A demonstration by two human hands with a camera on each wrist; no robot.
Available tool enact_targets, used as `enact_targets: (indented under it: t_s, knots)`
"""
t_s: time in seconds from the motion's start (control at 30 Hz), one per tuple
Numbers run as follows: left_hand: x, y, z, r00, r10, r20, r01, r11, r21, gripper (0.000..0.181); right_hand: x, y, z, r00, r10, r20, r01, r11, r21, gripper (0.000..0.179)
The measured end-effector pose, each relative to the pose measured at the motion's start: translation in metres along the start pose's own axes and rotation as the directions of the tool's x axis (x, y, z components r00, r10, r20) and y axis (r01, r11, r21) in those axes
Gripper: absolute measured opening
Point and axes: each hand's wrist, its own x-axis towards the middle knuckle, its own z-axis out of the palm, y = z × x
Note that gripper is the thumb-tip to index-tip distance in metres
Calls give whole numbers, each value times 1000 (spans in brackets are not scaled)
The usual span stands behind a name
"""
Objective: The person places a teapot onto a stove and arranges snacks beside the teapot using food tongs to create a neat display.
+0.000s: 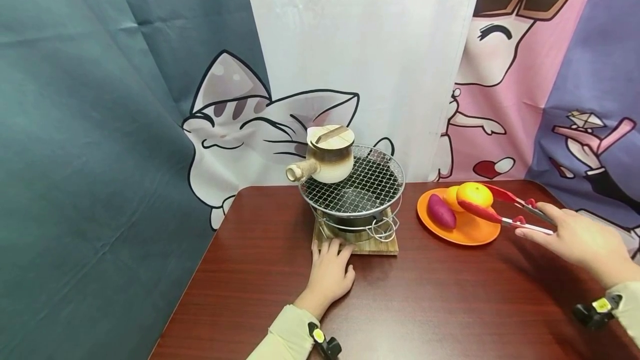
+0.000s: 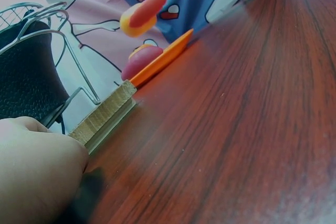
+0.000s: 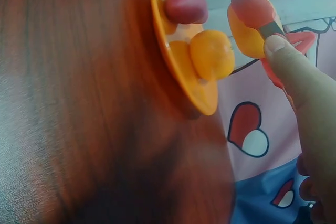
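My right hand [image 1: 585,240] holds red-tipped tongs [image 1: 484,213], thumb on one arm of them. Between the tong tips is a tangerine [image 1: 475,194], raised clear of the orange plate [image 2: 167,56] in the left wrist view. On that plate lie a second tangerine [image 3: 212,54] and a purple sweet potato [image 1: 441,211]. My left hand [image 1: 329,275] rests with its fingertips at the front edge of a wooden board [image 1: 372,247]. A round grill stove with a wire mesh [image 1: 377,185] stands on the board.
A small side-handled pot [image 1: 336,166] with a wooden lid [image 1: 332,136] sits on the left part of the mesh. Wire loops [image 1: 384,230] stick out at the stove's front right. Behind the brown table [image 1: 240,271] hangs a printed curtain [image 1: 370,32].
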Motion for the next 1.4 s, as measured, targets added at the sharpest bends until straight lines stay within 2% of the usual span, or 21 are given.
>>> enact_targets:
  t_s: [0.2,0.53,0.73,0.93,1.13,1.4]
  knots:
    - [0,0,1,1000,6,-20,-5,1000,6,45,6,-6,-11,999,40,22,-40,999,-11,94]
    - [0,1,0,999,20,-43,-19,1000,12,45,15,-16,-21,997,64,52,-65,998,7,97]
    - [0,1,-2,1000,12,-27,-12,1000,12,45,21,-25,-27,997,29,74,-29,1000,-2,97]
    - [0,2,-1,1000,13,-27,-13,1000,10,45,26,-34,-31,999,-22,36,22,1000,-8,94]
    - [-1,0,2,998,24,-50,-24,1000,13,44,30,-41,-38,999,-17,28,17,1000,-22,98]
    - [-1,1,-1,999,17,-32,-17,1000,13,45,35,-51,-50,1000,-6,24,7,1000,-30,99]
